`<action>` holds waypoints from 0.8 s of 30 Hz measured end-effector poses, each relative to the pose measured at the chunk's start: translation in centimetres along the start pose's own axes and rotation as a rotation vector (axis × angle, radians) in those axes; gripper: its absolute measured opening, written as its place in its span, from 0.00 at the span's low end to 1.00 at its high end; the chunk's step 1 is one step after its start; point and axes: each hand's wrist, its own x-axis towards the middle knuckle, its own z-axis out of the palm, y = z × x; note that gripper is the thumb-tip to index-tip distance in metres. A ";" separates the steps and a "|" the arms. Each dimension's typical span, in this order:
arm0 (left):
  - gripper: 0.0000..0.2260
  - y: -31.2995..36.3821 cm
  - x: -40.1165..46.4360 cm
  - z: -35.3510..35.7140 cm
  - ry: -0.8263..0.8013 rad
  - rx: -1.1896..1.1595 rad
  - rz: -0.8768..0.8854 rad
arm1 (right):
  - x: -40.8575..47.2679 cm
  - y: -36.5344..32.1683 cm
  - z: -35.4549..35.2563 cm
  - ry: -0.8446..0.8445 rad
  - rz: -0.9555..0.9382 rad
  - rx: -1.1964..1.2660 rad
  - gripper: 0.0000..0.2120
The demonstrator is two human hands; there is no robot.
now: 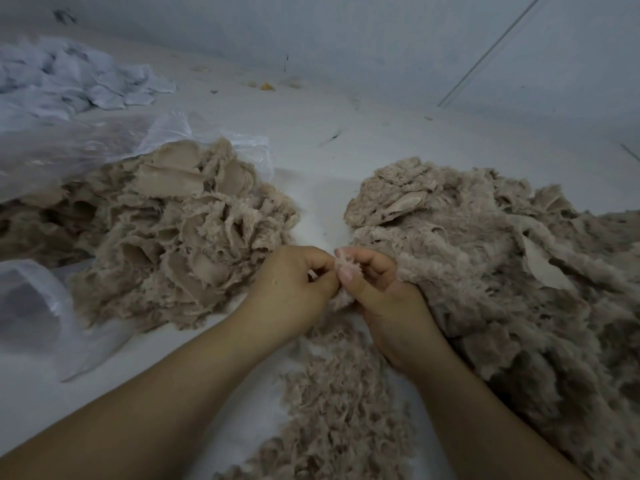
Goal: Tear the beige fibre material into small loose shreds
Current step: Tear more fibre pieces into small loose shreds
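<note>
A big heap of beige fluffy fabric [502, 271] lies on the right of the white tabletop [346, 140], a second heap [180, 237] on the left spilling from a clear plastic bag [86, 143]. Between them, the left hand [294, 289] and right hand [377, 289] meet, their curled fingers [346, 273] pinching one small tuft [343, 259].

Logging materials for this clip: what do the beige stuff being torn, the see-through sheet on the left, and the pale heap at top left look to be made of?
Beige material: seemingly plush pile fabric, fuzzy and matte, with smooth backing patches showing.
See-through sheet: likely thin plastic film, glossy, wrinkled, beige showing through it.
Pale heap: probably soft white-grey fabric or wadding scraps, matte; too dim to tell which.
</note>
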 end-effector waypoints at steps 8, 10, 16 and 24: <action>0.16 -0.6 -0.4 0.3 0.085 -0.369 -0.213 | 0.0 -0.1 -0.3 0.106 0.013 0.000 0.07; 0.11 -0.9 -0.2 0.1 0.116 -0.461 -0.236 | 0.1 -0.2 -0.4 0.100 0.021 0.030 0.10; 0.09 -1.0 -0.4 0.2 0.125 -0.513 -0.168 | -0.2 -0.6 -0.3 -0.028 0.037 0.064 0.08; 0.11 -1.2 -0.8 -0.3 0.099 -0.552 -0.115 | 0.0 -0.5 -0.2 0.111 0.005 0.102 0.10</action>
